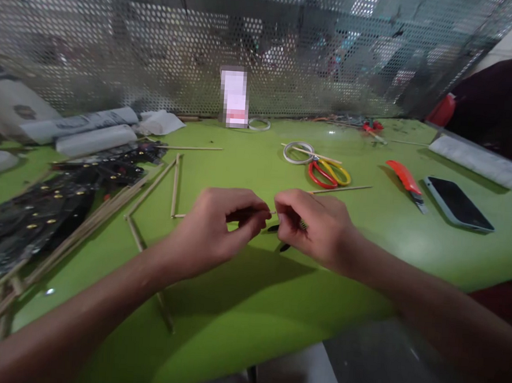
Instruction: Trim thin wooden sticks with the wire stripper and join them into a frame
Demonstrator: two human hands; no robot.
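Near the middle of the green table [231,305], my left hand [223,224] pinches a thin wooden stick, whose tip shows just past the fingertips. Part of a stick frame [175,186] lies to its left, with one piece running in behind that hand. My right hand [308,226] is curled close by on the right, its fingers closed around something mostly hidden; dark tips stick out below and left of the fingers. A small gap separates the two hands. Red-and-yellow-handled scissors [322,181] lie beyond the right hand, beside a tape roll [285,152].
Bundled sticks [87,221] and black parts [33,218] cover the left side. An orange cutter [404,177], a dark phone [459,205] and a white roll [479,160] lie right. A lit phone [235,95] leans on the perforated metal screen [160,53]. A person [495,108] sits far right.
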